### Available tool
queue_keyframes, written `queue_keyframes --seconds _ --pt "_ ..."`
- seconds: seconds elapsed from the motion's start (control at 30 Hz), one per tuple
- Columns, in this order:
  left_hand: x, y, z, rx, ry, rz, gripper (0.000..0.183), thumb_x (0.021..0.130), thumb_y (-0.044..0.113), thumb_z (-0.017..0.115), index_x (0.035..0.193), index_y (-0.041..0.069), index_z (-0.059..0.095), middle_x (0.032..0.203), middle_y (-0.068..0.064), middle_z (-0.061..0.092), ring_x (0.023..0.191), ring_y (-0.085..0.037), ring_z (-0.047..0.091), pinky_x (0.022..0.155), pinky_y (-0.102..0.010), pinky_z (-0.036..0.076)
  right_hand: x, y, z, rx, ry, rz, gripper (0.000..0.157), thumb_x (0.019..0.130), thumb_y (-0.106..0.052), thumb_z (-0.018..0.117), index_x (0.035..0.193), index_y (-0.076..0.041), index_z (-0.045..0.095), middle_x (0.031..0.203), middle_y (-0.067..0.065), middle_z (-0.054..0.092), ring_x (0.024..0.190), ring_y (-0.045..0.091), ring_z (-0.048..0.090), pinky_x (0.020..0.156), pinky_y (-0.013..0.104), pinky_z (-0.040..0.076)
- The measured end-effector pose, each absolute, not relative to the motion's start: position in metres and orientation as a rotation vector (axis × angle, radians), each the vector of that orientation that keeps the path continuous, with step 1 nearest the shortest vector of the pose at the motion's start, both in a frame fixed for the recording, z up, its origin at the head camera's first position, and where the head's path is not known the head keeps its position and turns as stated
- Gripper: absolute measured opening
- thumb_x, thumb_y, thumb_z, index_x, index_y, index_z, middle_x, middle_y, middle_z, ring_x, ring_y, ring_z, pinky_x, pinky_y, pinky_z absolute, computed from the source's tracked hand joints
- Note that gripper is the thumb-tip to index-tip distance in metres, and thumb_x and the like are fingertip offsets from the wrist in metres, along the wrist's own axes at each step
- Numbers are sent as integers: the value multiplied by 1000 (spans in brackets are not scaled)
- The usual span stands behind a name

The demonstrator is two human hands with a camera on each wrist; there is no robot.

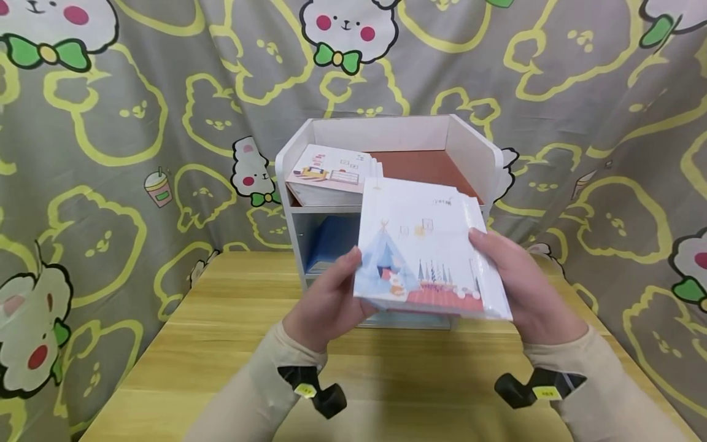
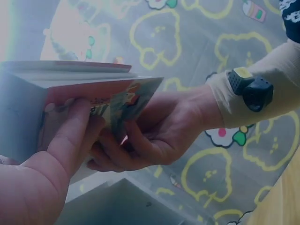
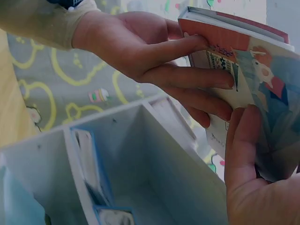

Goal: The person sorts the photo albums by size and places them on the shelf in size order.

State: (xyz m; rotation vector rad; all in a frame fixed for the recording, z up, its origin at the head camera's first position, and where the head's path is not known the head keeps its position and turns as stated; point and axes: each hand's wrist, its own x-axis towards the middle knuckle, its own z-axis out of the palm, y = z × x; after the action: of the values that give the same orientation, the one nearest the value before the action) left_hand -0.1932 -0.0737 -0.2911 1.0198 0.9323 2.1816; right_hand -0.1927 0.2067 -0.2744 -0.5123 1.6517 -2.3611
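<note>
Both hands hold a small stack of thin books (image 1: 420,258) in front of the shelf. The top cover is white, with a blue tent, small trees and a pink-red floor. At its left edge my left hand (image 1: 328,301) grips with the thumb along the side and fingers underneath. My right hand (image 1: 533,294) grips the right edge, thumb on the top cover. From below, in the right wrist view, fingers of both hands spread across the bottom cover (image 3: 276,89). Page edges (image 2: 89,77) show between covers in the left wrist view.
Behind the stack stands a white shelf unit (image 1: 381,132) on a wooden table (image 1: 248,294). More picture books (image 1: 331,172) lie at its top left, beside a brown surface (image 1: 417,162). A blue book (image 1: 334,239) is in the compartment below. Patterned curtain surrounds the table.
</note>
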Motion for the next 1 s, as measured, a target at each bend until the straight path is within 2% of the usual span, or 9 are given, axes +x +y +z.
queue_keyframes --seconds 0.17,0.3,0.43,0.53,0.67,0.77,0.83,0.9,1.0 --pt "-212 -57 -283 955 885 2248 65 108 47 43 161 16 23 150 -13 44 127 -24 54 104 -40 49 -205 214 -272 -615 1334 -2472 34 110 -27 43 132 -5 57 114 11 71 98 19 72 80 30 59" --pt "-225 -46 -282 913 857 2292 61 108 47 43 160 20 28 149 -12 46 125 -24 56 101 -40 51 -213 218 -274 -708 1280 -2457 38 111 -26 37 141 -7 52 122 11 68 103 20 70 84 30 58" --pt "-234 -38 -281 900 817 2315 57 109 46 40 160 23 29 150 -12 45 123 -23 58 99 -39 52 -217 225 -276 -814 1337 -2388 43 113 -27 29 144 -6 49 122 11 68 99 20 70 78 32 59" --pt "-239 -36 -279 908 800 2320 56 109 46 38 161 25 29 149 -12 47 121 -22 60 98 -38 53 -216 232 -276 -871 1535 -2285 49 113 -36 25 143 -6 49 114 10 69 91 21 69 71 33 58" --pt "-241 -36 -277 909 793 2325 57 109 47 37 161 23 28 144 -11 50 118 -22 63 94 -37 55 -209 242 -279 -912 1958 -2089 73 109 -51 13 124 1 63 95 12 70 81 26 67 66 36 55" --pt "-241 -36 -275 899 797 2327 57 109 47 37 160 22 28 142 -11 53 116 -22 64 92 -36 56 -196 249 -283 -949 2278 -1935 87 108 -50 1 99 4 69 84 15 69 75 29 64 64 39 53" --pt "-241 -36 -275 892 800 2327 57 109 47 37 160 21 28 142 -11 53 116 -22 64 91 -35 56 -184 253 -284 -1034 2384 -1894 87 110 -41 -2 92 5 69 82 17 68 73 29 63 63 39 51" --pt "-242 -35 -275 890 805 2325 58 109 48 37 160 21 29 141 -12 53 116 -22 64 91 -35 56 -170 251 -284 -1175 2444 -1910 78 112 -29 1 93 4 70 84 15 70 74 26 64 66 35 51" --pt "-242 -36 -275 887 810 2323 59 109 49 38 160 22 28 141 -12 53 115 -22 64 91 -34 56 -151 235 -280 -1638 2547 -1905 54 112 -14 24 100 6 72 95 15 72 88 22 67 81 28 51"
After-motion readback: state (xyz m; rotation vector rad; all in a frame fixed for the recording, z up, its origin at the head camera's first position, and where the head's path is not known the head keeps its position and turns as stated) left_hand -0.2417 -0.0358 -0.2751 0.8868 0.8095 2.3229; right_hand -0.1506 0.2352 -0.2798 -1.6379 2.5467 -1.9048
